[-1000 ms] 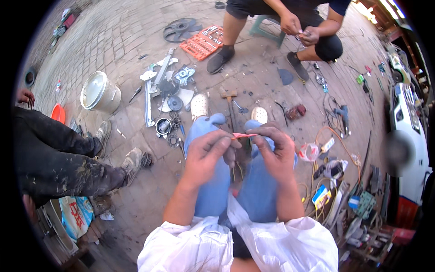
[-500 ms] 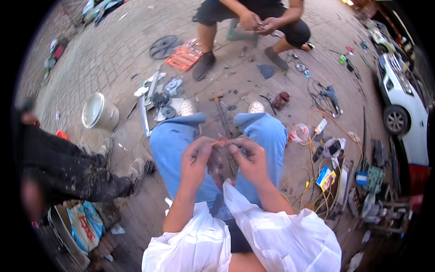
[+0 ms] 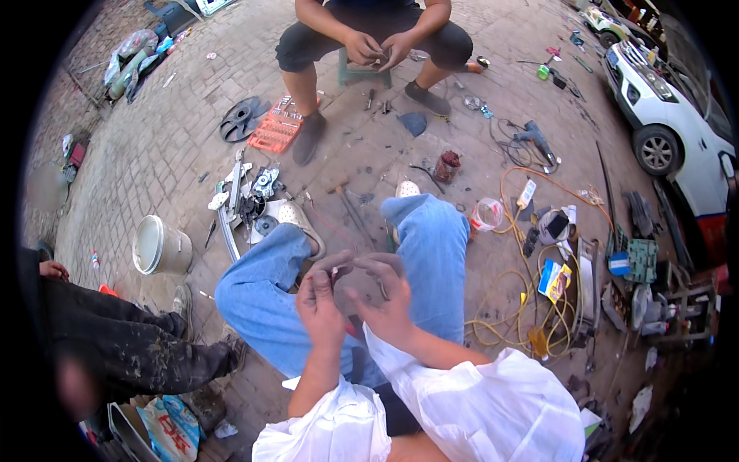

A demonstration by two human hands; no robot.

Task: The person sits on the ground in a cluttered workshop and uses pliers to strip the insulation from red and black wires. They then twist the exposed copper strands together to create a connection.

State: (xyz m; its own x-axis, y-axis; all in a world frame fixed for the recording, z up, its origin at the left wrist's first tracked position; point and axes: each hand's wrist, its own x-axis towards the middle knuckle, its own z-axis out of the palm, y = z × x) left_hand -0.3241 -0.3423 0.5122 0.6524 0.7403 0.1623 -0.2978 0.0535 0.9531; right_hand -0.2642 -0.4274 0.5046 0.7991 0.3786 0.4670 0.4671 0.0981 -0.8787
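Above my lap, my left hand [image 3: 322, 300] is closed in a pinch, and a small pale tip shows by its thumb; its kind cannot be made out. Close beside it, my right hand [image 3: 385, 296] has its thumb and fingers apart, slightly blurred, with nothing clearly held. Both hands are dirty and hover between my knees in blue jeans [image 3: 423, 254]. On the ground beyond them lies a hammer [image 3: 352, 212]. A cluster of metal and plastic parts [image 3: 250, 200] sits by my left shoe.
A co-worker sits opposite on a green stool [image 3: 362, 75], holding something small. Around lie an orange socket set [image 3: 277, 127], a black fan [image 3: 242, 119], a white bucket [image 3: 160, 246], a heat gun [image 3: 533, 141] and yellow cable [image 3: 523, 308]. Another person's legs [image 3: 138, 331] are at left.
The orange piece pinched between both hands no longer shows. My right fingers have spread away from the left hand. My knees shifted left, and the view turned.
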